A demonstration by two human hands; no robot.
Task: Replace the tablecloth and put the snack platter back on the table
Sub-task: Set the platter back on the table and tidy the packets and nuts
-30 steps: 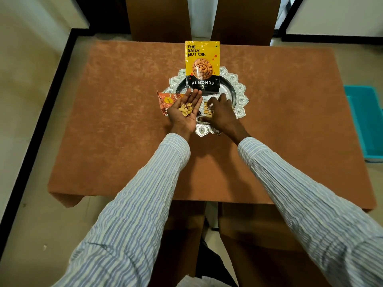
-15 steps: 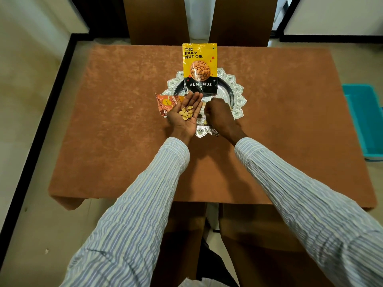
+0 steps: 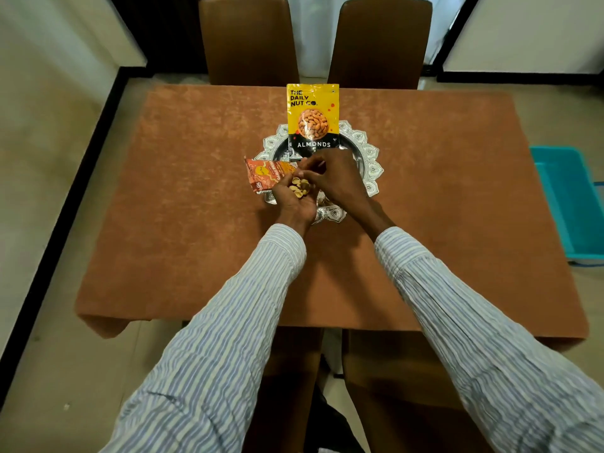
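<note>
An orange-brown tablecloth (image 3: 170, 204) covers the table. A silver snack platter (image 3: 371, 158) with a scalloped rim sits at its middle. A yellow almonds pouch (image 3: 312, 116) stands upright on the platter's far side. An orange snack packet (image 3: 266, 173) lies over the platter's left rim. My left hand (image 3: 294, 197) is cupped palm up above the platter's near edge, holding several pale nuts (image 3: 300, 188). My right hand (image 3: 333, 181) hovers just right of it, its fingertips pinched together over the left palm. What they pinch is hidden.
Two brown chairs (image 3: 248, 37) stand at the table's far side, and two more are tucked under the near edge. A teal plastic bin (image 3: 572, 204) sits on the floor to the right. A black floor border runs along the left.
My right hand rose from the platter and moved left over my left palm. The left hand's fingers curled in around the nuts.
</note>
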